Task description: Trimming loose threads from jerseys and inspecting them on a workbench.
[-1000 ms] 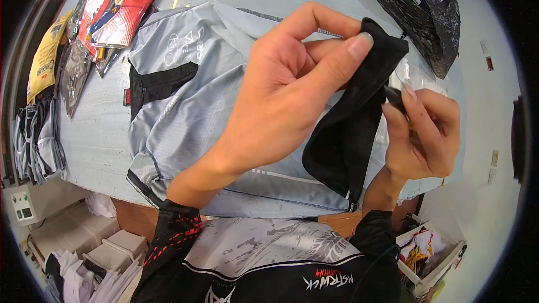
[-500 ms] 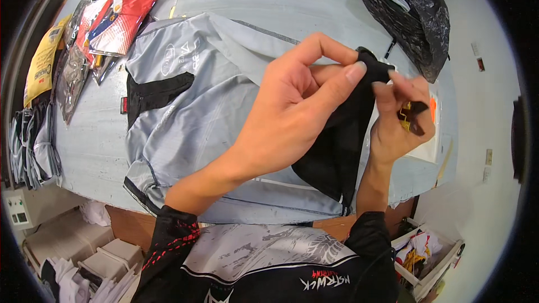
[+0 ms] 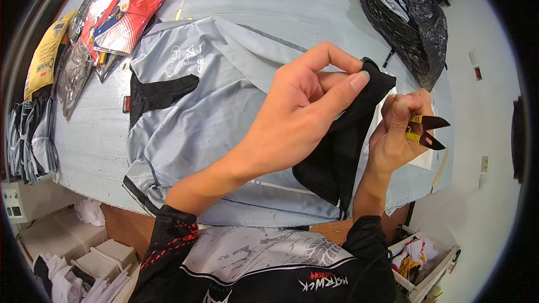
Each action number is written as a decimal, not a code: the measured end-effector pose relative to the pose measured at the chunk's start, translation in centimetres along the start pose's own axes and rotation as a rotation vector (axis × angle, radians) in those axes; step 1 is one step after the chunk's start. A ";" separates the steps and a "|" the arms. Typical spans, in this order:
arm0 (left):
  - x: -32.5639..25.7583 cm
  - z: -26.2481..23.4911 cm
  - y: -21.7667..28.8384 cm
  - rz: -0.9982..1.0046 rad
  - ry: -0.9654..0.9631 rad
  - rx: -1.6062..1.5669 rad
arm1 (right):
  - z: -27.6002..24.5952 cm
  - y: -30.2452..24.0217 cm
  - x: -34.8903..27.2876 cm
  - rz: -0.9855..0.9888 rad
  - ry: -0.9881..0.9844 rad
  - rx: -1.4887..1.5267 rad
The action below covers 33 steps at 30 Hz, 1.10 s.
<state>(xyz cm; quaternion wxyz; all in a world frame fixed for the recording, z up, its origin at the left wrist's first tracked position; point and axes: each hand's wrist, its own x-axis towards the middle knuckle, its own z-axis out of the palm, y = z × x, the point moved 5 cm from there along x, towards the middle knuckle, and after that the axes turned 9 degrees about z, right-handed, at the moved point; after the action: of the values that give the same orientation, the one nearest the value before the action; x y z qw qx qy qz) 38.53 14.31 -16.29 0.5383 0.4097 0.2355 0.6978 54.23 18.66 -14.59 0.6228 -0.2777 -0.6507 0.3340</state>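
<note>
The shirt (image 3: 219,101) is grey with black trim and white print. Right of it, the snips (image 3: 433,122) are yellow and black; to its upper right, a black bag (image 3: 420,29); to its upper left, a dotted red-and-white packet (image 3: 124,25).

the grey garment (image 3: 219,92) lies spread and wrinkled, black cloth (image 3: 337,157) at its right end raised; beside it, yellow-and-black snips (image 3: 431,141) point rightward, tips apart.
</note>
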 end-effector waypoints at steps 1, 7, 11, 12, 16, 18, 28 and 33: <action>0.0 0.1 -0.1 -0.001 0.001 0.000 | 0.0 0.2 0.0 0.009 -0.008 0.011; 0.2 -0.2 0.4 0.038 0.070 -0.059 | -0.4 -0.1 1.0 0.089 -0.160 0.253; 0.4 0.0 1.0 -0.042 0.115 -0.165 | -1.6 0.2 1.5 0.122 -0.086 0.138; 0.3 -0.1 0.9 -0.088 0.127 -0.204 | -1.6 -0.1 1.5 0.139 -0.109 0.117; 0.2 -0.8 0.1 -0.132 0.069 -0.302 | -1.4 -0.3 1.2 0.076 -0.089 -0.053; 0.3 -0.8 0.3 -0.109 0.050 -0.287 | -0.6 -2.1 1.3 -0.152 -0.009 -0.291; 0.2 -0.3 0.7 -0.085 0.055 -0.218 | -0.1 -4.8 0.6 -0.280 -0.071 -0.642; 0.2 -0.3 0.5 -0.091 0.037 -0.230 | 0.0 -4.6 0.7 -0.302 -0.130 -0.621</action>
<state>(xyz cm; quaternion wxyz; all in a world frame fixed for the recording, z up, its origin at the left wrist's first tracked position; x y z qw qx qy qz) 38.02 14.32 -15.98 0.6083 0.3212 0.1819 0.7027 54.46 16.37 -10.55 0.5083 -0.3326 -0.7933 0.0412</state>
